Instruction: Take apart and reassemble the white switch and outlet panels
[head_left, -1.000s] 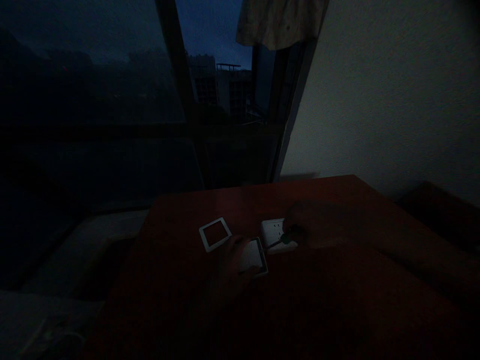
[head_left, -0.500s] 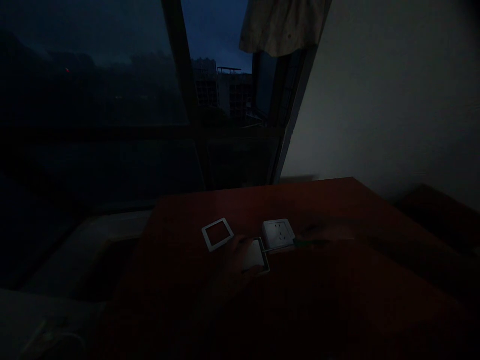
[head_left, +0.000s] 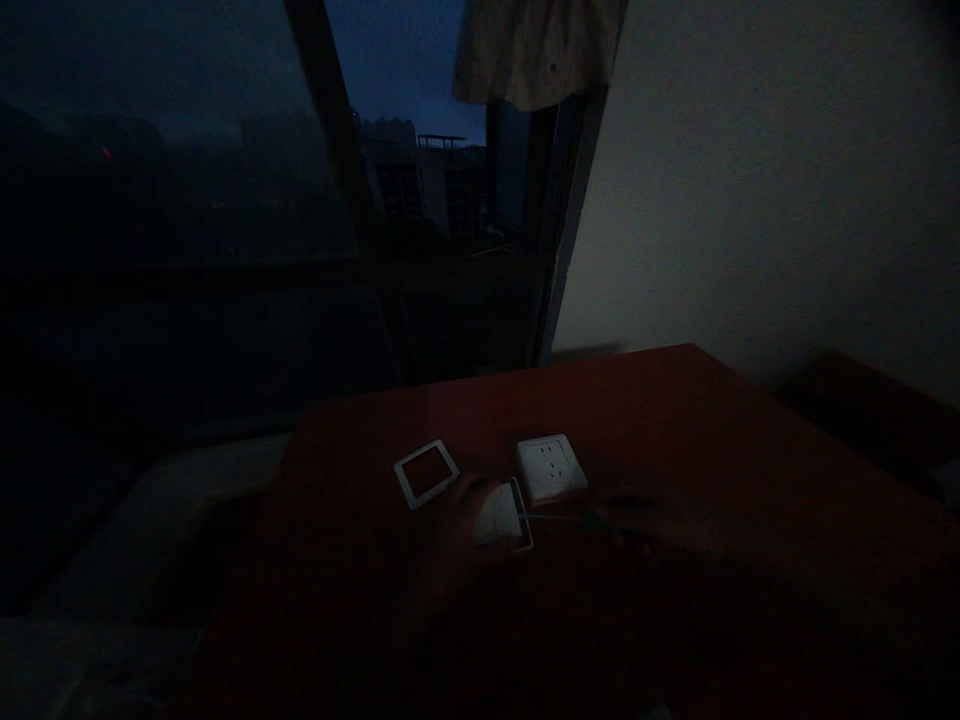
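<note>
My left hand is closed around the left side of a white wall switch plate lying on the table, fingers on its upper and lower edges. My right hand, dim and partly lost in the dark, grips a screwdriver with a green handle. The thin shaft points left and its tip meets the right edge of the switch plate. Just behind the shaft sits a white wall socket with dark slots. A white square frame lies flat to the left, beyond my left hand.
The reddish-brown table reaches back toward a dark window. A pale wall rises on the right, and a short curtain hangs at the top. Another dark piece of furniture stands beyond the table's right edge.
My right hand has moved from over the socket down toward me, uncovering it; the screwdriver now lies nearly level against the switch plate's right edge. My left hand keeps its hold.
</note>
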